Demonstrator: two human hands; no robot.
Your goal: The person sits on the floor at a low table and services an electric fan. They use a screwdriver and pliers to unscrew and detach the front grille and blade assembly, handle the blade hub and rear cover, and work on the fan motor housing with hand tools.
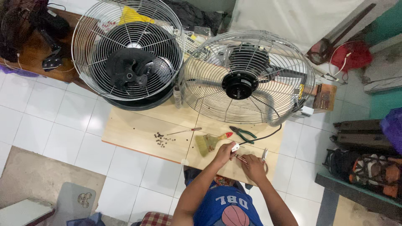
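A small white-tipped piece at the end of a black cable (pixel 261 137) is pinched in the left hand (pixel 225 152), whose fingers are closed round it above the near edge of the desk (pixel 134 134). A thin reddish rod-like piece (pixel 241 159) is gripped in the right hand (pixel 253 166), which is curled shut just beside the left; what exactly is held there is too small to be told. The black cable is led back towards the right-hand fan (pixel 247 77), which is laid on the desk with its wire guard upward.

Since both hands are worked at the very edge of the desk, a dropped piece would probably be lost to the tiled floor. The cable could be tugged and the fan shifted if slack is used up. Green-handled pliers (pixel 243 133) and a red-handled brush (pixel 211 141) are lying close to the left hand and could be knocked by a wrist. A scatter of small dark screws (pixel 160 139), beside a thin screwdriver (pixel 184 131), could be swept off by a sleeve or the brush. The second fan (pixel 127 52) overhangs the far edge and might be tipped if the desk is jolted.
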